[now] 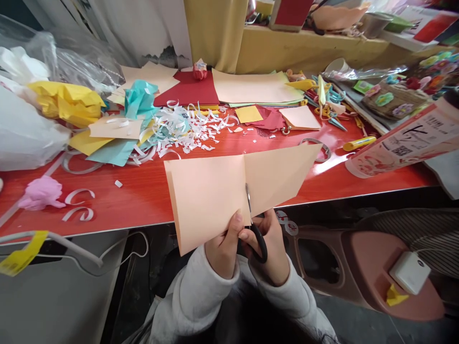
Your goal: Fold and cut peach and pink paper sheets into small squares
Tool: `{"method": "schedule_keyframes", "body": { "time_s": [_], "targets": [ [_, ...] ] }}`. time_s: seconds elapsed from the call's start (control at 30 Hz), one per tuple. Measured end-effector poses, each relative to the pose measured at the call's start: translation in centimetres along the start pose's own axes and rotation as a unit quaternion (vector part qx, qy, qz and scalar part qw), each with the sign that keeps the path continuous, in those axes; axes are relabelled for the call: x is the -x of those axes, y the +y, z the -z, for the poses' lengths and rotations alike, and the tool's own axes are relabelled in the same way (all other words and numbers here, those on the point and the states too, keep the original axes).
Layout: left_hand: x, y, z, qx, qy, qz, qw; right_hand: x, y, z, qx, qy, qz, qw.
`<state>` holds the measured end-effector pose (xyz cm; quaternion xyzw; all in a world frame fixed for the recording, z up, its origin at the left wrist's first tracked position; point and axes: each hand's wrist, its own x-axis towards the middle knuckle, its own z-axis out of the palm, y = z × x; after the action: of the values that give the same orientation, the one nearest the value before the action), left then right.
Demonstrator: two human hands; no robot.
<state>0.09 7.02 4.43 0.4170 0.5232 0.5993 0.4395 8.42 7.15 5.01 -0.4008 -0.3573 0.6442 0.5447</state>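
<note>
A peach-coloured sheet of paper is held up over the front edge of the red table. My left hand pinches its lower edge, thumb on the front. My right hand grips black-handled scissors, whose blades point up into the middle of the sheet. The paper is split along the blade line, so the right part angles away from the left part.
White paper shreds lie mid-table. Crumpled yellow and teal paper sit at the left, flat sheets at the back, a pink paper flower near the front left. A printed tube lies right. A stool stands below.
</note>
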Motion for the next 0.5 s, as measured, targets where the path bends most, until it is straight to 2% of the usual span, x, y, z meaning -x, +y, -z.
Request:
{"method": "schedule_keyframes", "body": {
  "time_s": [0.3, 0.5],
  "targets": [
    [-0.10, 0.47, -0.33, 0.011, 0.045, -0.036, 0.998, -0.21, -0.30, 0.03, -0.006, 0.006, -0.004, 1.000],
    [-0.17, 0.33, -0.19, 0.001, 0.031, -0.036, 0.999, -0.38, -0.66, 0.44, 0.014, 0.015, -0.015, 1.000]
  ]
}}
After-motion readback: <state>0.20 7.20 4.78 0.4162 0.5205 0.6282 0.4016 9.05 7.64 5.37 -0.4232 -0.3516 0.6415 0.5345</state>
